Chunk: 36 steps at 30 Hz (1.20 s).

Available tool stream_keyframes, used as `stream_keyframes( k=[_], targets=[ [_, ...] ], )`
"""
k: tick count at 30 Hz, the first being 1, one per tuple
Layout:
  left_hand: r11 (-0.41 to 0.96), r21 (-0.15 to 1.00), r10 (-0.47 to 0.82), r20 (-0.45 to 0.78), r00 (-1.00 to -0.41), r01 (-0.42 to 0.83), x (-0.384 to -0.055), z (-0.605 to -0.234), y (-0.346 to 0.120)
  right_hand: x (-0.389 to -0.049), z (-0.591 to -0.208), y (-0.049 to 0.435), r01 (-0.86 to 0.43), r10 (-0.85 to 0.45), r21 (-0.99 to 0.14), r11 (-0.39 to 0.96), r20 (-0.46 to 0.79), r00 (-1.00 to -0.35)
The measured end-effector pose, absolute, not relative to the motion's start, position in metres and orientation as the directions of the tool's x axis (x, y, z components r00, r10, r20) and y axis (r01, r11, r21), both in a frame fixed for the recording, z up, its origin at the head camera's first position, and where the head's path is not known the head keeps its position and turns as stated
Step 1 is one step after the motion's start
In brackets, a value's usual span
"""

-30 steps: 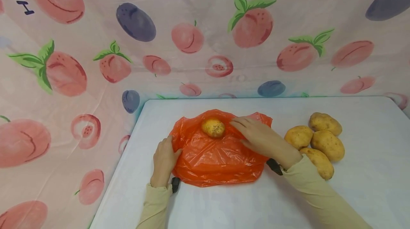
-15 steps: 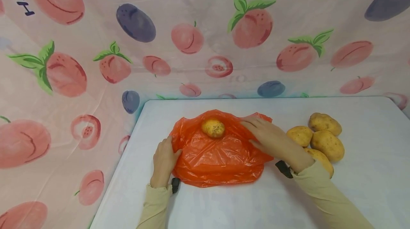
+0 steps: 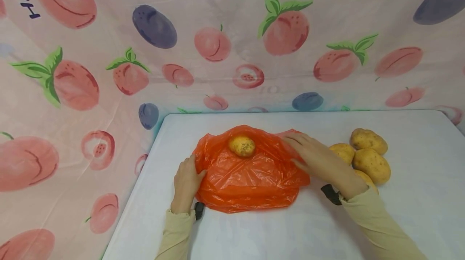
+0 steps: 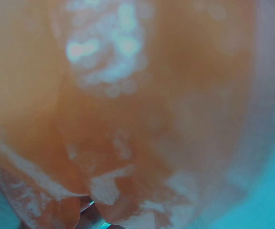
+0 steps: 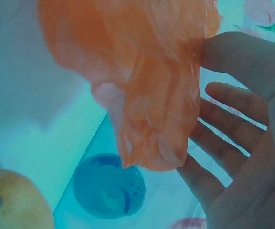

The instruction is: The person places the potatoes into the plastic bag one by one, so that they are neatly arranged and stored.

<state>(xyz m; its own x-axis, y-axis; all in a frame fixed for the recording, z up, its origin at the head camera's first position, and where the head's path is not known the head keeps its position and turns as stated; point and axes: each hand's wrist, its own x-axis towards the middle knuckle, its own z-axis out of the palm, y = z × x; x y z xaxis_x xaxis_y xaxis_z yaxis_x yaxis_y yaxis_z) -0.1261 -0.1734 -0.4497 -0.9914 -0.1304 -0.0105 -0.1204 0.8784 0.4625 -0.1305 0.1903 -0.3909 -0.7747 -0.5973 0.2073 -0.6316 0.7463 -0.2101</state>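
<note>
In the head view an orange-red plastic bag (image 3: 247,179) lies spread and crumpled on the table. One potato (image 3: 241,146) is at its far part; whether inside the film or on top, I cannot tell. At the bag's left edge, my left hand (image 3: 187,181) holds the film between thumb and fingers. The left wrist view is filled by blurred orange film (image 4: 128,119). My right hand (image 3: 312,153) touches the bag's right side. In the right wrist view its fingers (image 5: 228,114) are spread and fairly straight alongside the hanging film (image 5: 156,95).
Several potatoes (image 3: 371,165) sit grouped right of the bag, partly behind my right forearm. A white table (image 3: 254,235) bears everything. Behind it and to the left hangs a fruit-print cloth (image 3: 225,17). Dark wrist devices (image 3: 331,194) show under both sleeves.
My right hand has drifted right, away from the potato on the bag, and the bag's right side has spread slightly. It now covers more of the potato group. My left hand stays put.
</note>
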Motion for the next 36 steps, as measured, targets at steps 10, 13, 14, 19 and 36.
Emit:
stream_keyframes(
  k=[10, 13, 14, 19, 36],
  targets=[
    [0.874, 0.469, -0.133, -0.02, -0.991, -0.127, -0.126, -0.449, -0.174, -0.126, -0.397, 0.207, -0.557, -0.529, -0.221, 0.8, 0.176, -0.83],
    [0.877, 0.465, -0.131, -0.015, -0.991, -0.123, -0.126, -0.45, -0.174, -0.124, -0.397, 0.211, -0.532, -0.51, -0.231, 0.815, 0.149, -0.847],
    [0.877, 0.464, -0.131, -0.015, -0.991, -0.123, -0.126, -0.45, -0.174, -0.124, -0.397, 0.213, -0.523, -0.503, -0.235, 0.82, 0.14, -0.853],
    [0.877, 0.464, -0.133, -0.017, -0.991, -0.126, -0.126, -0.45, -0.174, -0.121, -0.397, 0.219, -0.5, -0.482, -0.248, 0.83, 0.133, -0.866],
    [0.872, 0.472, -0.135, -0.023, -0.991, -0.13, -0.127, -0.45, -0.174, -0.116, -0.403, 0.247, -0.446, -0.419, -0.234, 0.864, 0.157, -0.894]
  ],
)
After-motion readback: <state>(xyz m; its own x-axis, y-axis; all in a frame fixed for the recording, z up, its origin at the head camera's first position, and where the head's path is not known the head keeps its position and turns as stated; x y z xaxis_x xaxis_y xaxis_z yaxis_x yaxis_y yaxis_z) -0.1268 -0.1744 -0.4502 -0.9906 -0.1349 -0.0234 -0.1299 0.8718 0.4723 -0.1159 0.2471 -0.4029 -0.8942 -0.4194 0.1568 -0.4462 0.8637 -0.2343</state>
